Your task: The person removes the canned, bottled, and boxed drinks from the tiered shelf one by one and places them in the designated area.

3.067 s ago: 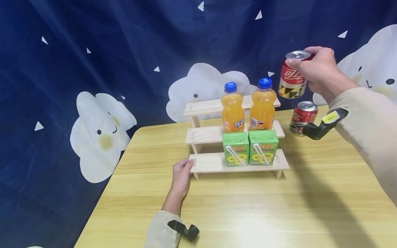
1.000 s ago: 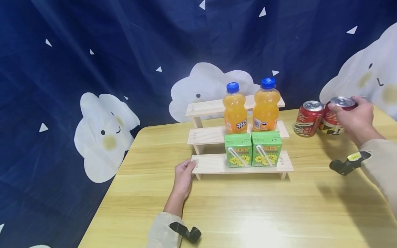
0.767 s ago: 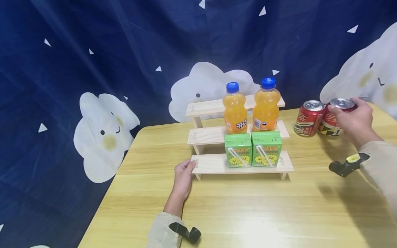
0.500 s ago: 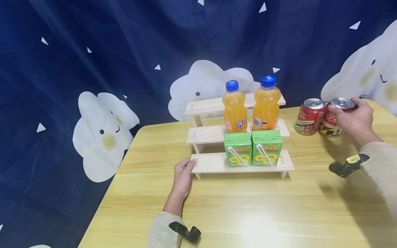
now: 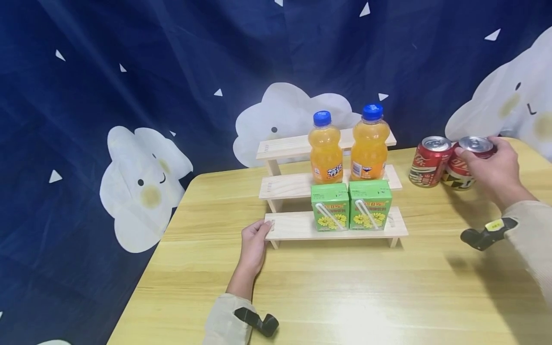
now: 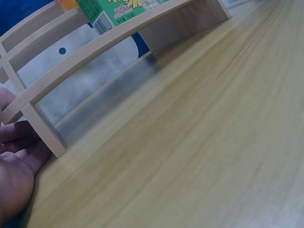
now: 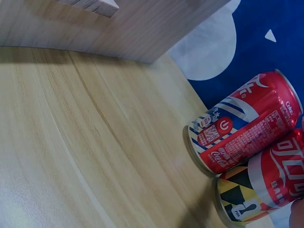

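Note:
My left hand [image 5: 252, 244] grips the left end of the lowest step of a three-step wooden display stand [image 5: 289, 226], thumb on top. The left wrist view shows my fingers behind the stand's leg [image 6: 43, 130]. At the back right, my right hand [image 5: 496, 167] holds a red cola can [image 5: 459, 167] by its upper part, thumb near the lid. This can stands upright on the table, right beside another red cola can [image 5: 428, 165]. Their sides meet in the right wrist view, where only a bit of my right hand shows at the edge.
Two orange soda bottles [image 5: 326, 153] with blue caps stand on the middle step. Two green drink cartons [image 5: 329, 207] with straws stand on the lowest step. Behind the wooden table [image 5: 336, 287] hangs a dark blue curtain [image 5: 194, 72] with white clouds.
About three seconds ago my right hand held the can in the air above the other can; it has come down to the table on its right. Since then both hands have stayed nearly still.

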Demonstrator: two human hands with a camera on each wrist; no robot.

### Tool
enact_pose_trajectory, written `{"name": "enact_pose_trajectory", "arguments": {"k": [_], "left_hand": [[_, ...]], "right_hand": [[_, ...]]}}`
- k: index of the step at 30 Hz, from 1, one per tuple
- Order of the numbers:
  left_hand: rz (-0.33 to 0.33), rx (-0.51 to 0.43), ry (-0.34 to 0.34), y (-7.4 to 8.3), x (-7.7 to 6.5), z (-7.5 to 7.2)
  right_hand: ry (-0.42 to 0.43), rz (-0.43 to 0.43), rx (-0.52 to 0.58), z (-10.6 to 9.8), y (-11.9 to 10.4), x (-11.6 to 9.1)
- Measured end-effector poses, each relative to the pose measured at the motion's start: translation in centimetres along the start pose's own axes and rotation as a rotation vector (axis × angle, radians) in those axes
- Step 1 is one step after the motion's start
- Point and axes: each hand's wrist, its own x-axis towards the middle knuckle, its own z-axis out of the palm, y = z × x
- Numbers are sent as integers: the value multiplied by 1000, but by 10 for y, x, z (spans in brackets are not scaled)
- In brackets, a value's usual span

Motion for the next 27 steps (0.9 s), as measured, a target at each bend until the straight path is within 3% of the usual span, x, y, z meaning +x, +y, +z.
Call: {"name": "enact_pose_trajectory", "arguments": {"k": [8, 17, 27], "left_hand": [[3, -7, 4, 1, 0, 1], [10, -14, 9, -1, 1, 0], [12, -13, 8, 0, 1, 1]], "right_hand": [[43, -18, 35, -4, -13, -3], [67, -101, 34, -4, -33, -11], [-44, -214, 125, 1, -54, -30]]}}
